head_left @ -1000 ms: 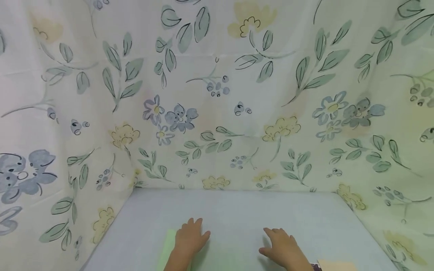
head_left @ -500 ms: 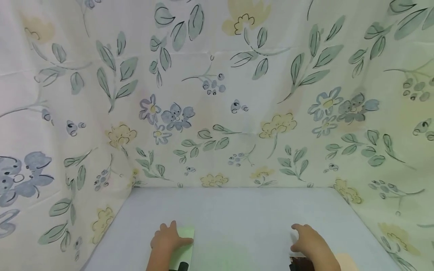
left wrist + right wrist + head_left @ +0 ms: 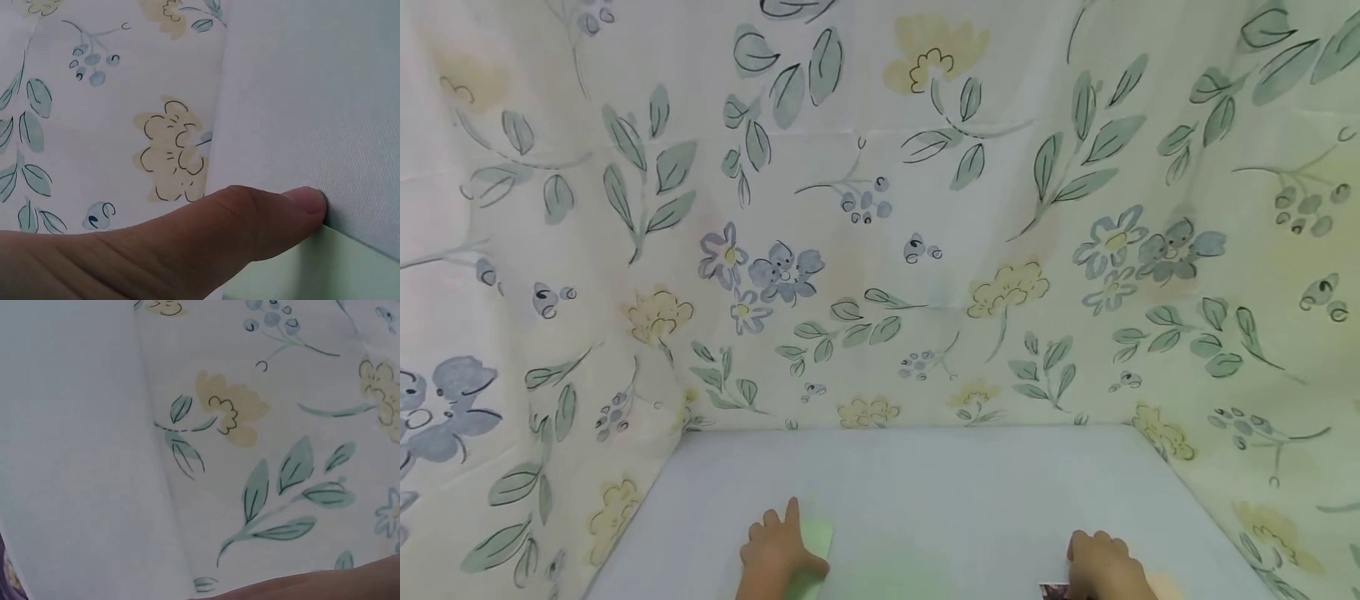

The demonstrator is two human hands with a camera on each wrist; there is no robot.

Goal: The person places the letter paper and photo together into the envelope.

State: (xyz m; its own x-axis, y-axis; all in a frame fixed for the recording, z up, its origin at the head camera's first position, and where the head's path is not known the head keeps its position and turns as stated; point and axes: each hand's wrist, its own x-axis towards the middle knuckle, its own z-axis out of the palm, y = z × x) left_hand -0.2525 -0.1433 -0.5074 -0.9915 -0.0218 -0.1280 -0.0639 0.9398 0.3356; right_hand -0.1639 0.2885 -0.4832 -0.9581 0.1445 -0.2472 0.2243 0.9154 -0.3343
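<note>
My left hand lies over a flat light green piece at the left of the table, fingers spread and thumb out to the right. In the left wrist view the straight thumb reaches the edge of the green piece. My right hand is at the right, its fingers bent downward beside a dark patterned flat item. A peach-coloured flat piece shows just past that hand. The right fingertips are hidden, so whether they grip anything cannot be seen.
The pale table is bounded at the back and sides by a hanging white cloth with flowers and leaves. At the lower left of the right wrist view, a purple patterned strip borders the white surface.
Both hands have moved apart, the left to the left over the green piece, the right to the right. Lately the right fingers have bent down by the dark item. Black bits seen near both hands no longer show.
</note>
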